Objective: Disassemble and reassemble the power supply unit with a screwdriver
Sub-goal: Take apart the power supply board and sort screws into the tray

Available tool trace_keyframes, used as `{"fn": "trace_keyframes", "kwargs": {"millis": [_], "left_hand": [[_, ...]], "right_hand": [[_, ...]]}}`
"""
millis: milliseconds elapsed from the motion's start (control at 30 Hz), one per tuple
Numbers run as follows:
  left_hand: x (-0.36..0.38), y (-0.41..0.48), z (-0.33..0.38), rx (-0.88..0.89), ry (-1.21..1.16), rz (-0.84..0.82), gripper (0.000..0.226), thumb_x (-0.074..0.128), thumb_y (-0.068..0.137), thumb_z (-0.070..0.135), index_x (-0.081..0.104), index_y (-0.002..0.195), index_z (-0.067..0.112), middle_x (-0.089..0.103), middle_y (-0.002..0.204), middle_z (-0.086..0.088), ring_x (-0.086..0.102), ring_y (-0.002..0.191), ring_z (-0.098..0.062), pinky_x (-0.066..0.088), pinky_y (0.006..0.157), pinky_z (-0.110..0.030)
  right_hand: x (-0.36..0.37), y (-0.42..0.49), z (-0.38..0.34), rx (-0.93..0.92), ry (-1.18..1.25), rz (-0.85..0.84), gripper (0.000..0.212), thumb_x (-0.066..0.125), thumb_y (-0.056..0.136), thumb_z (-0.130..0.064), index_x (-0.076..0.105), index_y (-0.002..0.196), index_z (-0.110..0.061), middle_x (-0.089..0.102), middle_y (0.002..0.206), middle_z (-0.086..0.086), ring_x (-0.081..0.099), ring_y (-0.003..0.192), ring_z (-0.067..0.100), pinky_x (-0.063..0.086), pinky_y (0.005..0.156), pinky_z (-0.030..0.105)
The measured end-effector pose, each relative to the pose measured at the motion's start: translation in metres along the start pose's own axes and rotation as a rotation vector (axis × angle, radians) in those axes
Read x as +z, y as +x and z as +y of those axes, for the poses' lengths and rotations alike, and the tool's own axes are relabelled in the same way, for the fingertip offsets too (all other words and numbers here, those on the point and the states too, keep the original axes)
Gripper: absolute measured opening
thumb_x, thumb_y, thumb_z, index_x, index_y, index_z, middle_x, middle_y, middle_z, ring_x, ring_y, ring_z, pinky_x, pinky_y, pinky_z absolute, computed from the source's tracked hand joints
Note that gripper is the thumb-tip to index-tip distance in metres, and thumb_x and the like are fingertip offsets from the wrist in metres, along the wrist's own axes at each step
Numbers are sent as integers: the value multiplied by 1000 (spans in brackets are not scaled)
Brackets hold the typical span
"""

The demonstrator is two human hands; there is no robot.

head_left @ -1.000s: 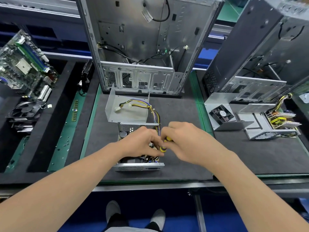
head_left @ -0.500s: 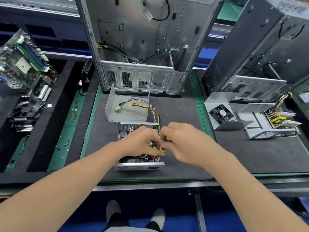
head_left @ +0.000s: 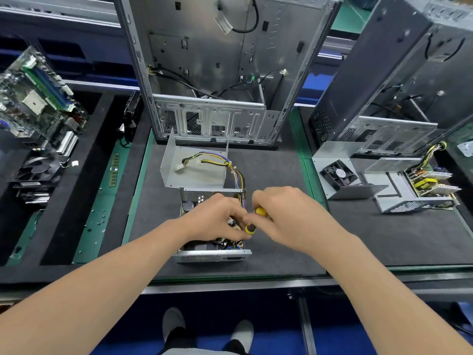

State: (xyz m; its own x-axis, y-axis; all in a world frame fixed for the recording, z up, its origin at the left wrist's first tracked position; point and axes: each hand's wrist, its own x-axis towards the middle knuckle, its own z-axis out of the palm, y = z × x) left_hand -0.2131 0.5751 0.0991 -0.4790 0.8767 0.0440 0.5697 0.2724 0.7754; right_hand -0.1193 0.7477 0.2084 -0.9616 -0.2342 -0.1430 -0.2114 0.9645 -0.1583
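Now | power supply unit [head_left: 212, 257] lidless, board bared | left hand [head_left: 217, 219]; right hand [head_left: 289, 213]: both grip screwdriver [head_left: 260, 211]

Left hand [head_left: 217, 219] and right hand [head_left: 289, 213] bare, forearms [head_left: 115, 272] bare too — pale grey shoes [head_left: 174, 319], dark trousers [head_left: 179, 338], grey shirt hem [head_left: 189, 352]

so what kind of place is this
Probably a computer repair or assembly bench: a stripped PC case, a bare motherboard at left, and the right hand holding a screwdriver at an opened power supply unit.
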Motion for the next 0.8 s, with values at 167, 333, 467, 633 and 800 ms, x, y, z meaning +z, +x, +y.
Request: {"fn": "trace_keyframes", "kwargs": {"millis": [167,333,467,633,800], "left_hand": [[0,1,1,4,-4,52,44,92,75,29,56,72,54,60,72,26,58,69,9,35,62,-4],[0,0,3,-8,-22,25,32,83,78,29,60,67,49,58,69,19,52,64,4,33,60,-10],[0,0,1,11,-19,14,27,88,79,26,69,76,46,61,76,15,58,73,0,35,65,-9],[2,1,-3,-26,33,26,24,91,75,40,73,79,25,60,72,17,58,71,2,35,62,-12],[1,0,-1,13,-8,22,36,89,79,29,59,68,46,61,70,23,55,68,3,34,61,-8]], "right_hand": [[13,5,-20,277,-191,85,73,32,92,-82,30,59,-17,32,54,-1,40,59,34,17,52,37],[-3,-7,-5,-70,87,-28,25,55,99,-52,61,104,-28,53,98,-8,61,83,25,50,71,41],[0,-3,-6,48,0,-10,34,51,102,-53,54,94,-20,56,82,-2,63,83,32,46,69,40],[20,-2,-19,211,-95,210,59,53,97,-68,42,70,-16,37,53,0,43,56,37,28,53,35],[0,-6,-1,-103,132,-18,18,59,100,-39,67,114,-30,61,104,-9,64,90,24,52,75,40]]}}
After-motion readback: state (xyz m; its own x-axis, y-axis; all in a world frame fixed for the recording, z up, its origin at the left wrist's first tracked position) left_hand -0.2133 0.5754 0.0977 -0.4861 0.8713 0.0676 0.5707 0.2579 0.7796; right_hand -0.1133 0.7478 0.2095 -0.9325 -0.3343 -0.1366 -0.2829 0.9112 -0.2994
